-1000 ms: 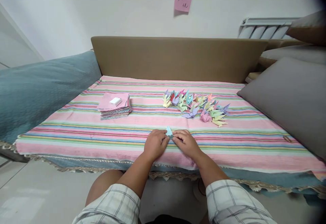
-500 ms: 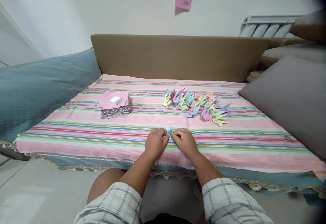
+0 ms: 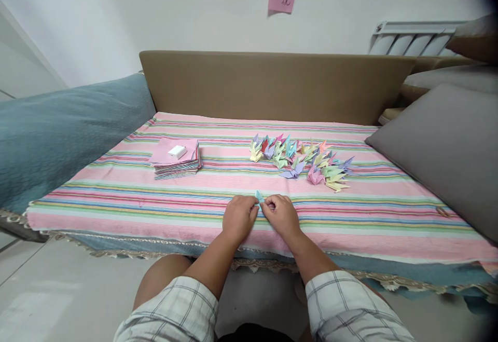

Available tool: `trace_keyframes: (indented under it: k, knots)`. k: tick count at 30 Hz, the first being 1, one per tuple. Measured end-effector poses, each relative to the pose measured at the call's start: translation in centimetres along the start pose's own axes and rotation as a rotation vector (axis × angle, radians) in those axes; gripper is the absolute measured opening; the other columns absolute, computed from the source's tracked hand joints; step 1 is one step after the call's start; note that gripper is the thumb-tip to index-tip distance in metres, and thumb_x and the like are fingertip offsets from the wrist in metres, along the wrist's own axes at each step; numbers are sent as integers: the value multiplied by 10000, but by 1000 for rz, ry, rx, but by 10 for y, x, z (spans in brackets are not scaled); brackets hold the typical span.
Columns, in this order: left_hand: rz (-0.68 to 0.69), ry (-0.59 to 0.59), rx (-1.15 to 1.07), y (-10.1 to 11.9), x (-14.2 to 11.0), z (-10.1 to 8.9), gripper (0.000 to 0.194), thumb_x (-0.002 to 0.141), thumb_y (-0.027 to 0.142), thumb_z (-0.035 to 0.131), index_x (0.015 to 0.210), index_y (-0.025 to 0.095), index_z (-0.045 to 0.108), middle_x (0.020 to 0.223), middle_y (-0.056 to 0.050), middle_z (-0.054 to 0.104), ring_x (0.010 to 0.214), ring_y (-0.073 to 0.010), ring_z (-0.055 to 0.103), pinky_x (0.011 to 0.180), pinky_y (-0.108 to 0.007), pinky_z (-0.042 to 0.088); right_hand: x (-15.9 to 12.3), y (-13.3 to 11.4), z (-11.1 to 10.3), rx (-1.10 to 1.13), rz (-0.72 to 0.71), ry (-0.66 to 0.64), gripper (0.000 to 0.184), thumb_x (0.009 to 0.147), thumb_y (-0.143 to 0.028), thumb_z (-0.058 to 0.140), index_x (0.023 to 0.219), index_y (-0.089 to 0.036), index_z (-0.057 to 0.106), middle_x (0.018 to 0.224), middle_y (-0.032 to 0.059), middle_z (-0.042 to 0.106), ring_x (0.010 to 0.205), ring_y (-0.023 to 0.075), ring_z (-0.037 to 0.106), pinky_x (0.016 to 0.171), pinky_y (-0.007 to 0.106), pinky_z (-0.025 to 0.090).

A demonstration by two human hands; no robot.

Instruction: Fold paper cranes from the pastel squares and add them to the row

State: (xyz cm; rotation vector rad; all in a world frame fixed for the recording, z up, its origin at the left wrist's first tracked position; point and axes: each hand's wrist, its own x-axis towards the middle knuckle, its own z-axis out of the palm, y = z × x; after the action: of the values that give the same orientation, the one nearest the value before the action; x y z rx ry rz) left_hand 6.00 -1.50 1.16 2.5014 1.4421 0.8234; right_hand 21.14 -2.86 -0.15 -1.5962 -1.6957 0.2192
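Between my fingertips, just over the striped cloth [image 3: 175,202], is a small piece of folded light-blue paper [image 3: 259,195]. My left hand [image 3: 238,218] pinches it from the left, thumb against curled fingers. From the right, my right hand [image 3: 281,216] pinches it the same way. Much of the paper is hidden by the fingers; a pointed tip shows above them. Beyond my hands lies a spread of folded paper cranes [image 3: 295,168] in many colours.
A stack of square paper [image 3: 177,166], pink on top, stands at the left with a white block [image 3: 177,151] on it. A grey cushion [image 3: 443,145] leans at the right, and a blue-covered armrest [image 3: 78,129] is at the left. The brown backrest [image 3: 272,85] runs behind.
The light-blue paper now shows a narrower, more pointed shape between the fingers. Both hands stay in nearly the same place. The whole view has shifted slightly.
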Motion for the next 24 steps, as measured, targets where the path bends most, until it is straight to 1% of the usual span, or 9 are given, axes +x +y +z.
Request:
trace_keyframes:
  k: [2,4,7,11,17,22,24]
  knots:
    - [50,19,-11,-2,-1,2,221,842,218,531,1030,222,646,964,-42,682,926,-197,569,860,-341,422,-1,-1,0,6,13,13,60,768,-272,577,750,-218,592,776,19,645,806,199,524,736,298,397]
    - [79,40,9,-2,-1,4,267,849,216,522,1088,234,640,1036,-44,678,962,-201,570,890,-358,425,-3,-1,-1,14,1,20,58,773,-269,576,788,-219,602,798,19,651,824,200,524,739,298,406]
    - [62,66,98,-1,-2,5,283,847,243,527,1101,244,651,1144,-56,640,1007,-229,555,910,-392,432,-4,0,-2,22,-47,24,85,792,-262,564,830,-223,629,831,19,659,840,195,527,772,304,414]
    - [17,75,185,2,-3,5,291,843,279,531,1102,255,660,1281,-68,552,1087,-257,516,937,-413,430,-3,1,-1,10,-86,15,146,818,-258,553,902,-231,670,904,25,669,872,193,529,818,311,413]
    - [-42,41,220,5,-4,5,286,844,298,525,1099,291,654,1337,-53,505,1161,-274,468,979,-452,391,-4,3,2,-61,-98,-8,198,835,-266,551,967,-245,697,948,42,647,912,198,506,836,314,399]
    - [-83,3,194,8,-4,4,292,843,288,517,1112,296,629,1386,-66,451,1218,-296,422,974,-481,372,-5,1,3,-163,-33,-6,193,826,-305,571,969,-306,700,1000,33,616,956,214,484,812,345,365]
    - [-91,-4,187,8,-3,5,301,838,278,516,1120,298,620,1406,-76,426,1238,-309,402,988,-506,343,-6,1,4,-180,-26,-8,202,824,-309,574,985,-316,694,1029,33,604,979,219,476,819,354,353]
